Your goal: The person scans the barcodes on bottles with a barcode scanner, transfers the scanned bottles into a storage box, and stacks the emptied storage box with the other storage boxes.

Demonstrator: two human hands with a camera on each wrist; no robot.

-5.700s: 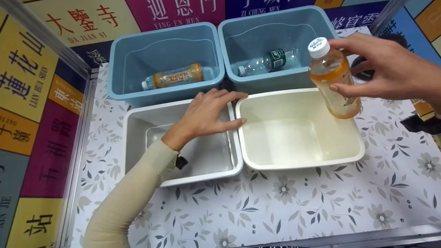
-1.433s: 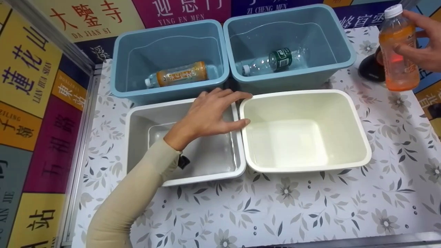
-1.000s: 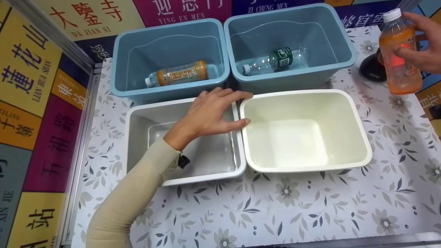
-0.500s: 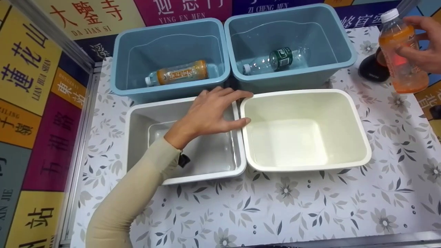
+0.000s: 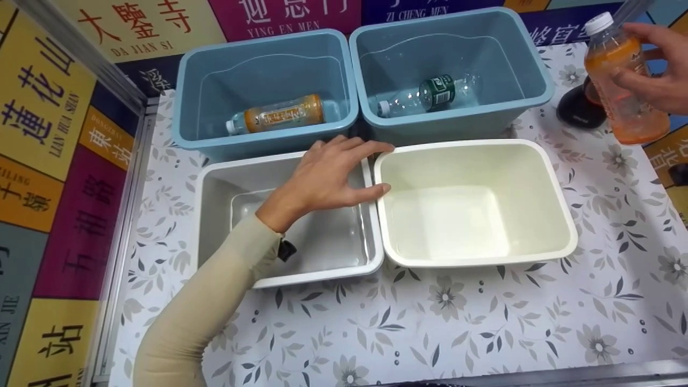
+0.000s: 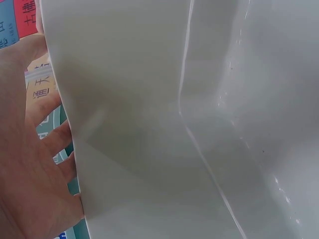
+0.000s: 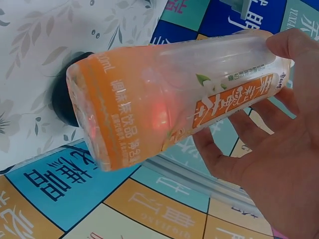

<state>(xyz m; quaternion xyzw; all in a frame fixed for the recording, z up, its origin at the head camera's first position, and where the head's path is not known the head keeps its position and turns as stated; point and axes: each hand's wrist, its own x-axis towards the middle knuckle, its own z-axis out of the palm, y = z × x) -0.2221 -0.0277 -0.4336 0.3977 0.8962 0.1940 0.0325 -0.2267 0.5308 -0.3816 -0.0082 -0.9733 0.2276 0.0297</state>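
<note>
My right hand holds a clear plastic drink bottle with an orange label and white cap, at the table's right edge. The bottle leans, cap up and to the left. In the right wrist view, the thumb and fingers pinch the bottle near one end, and a red glow shows on its side. Behind it stands a black device with a rounded base, partly hidden. My left hand rests, fingers spread, at the adjoining rims of the grey bin and the cream bin.
Two blue bins stand behind these. An orange-labelled bottle lies in the left blue bin; a clear green-labelled bottle lies in the right blue bin. The floral tabletop extends in front, with a metal edge.
Since the earliest frame, my right hand has carried the bottle from over the cream bin to the right, beside the black device. Lately it shifts and tilts only slightly. The left hand stays put.
</note>
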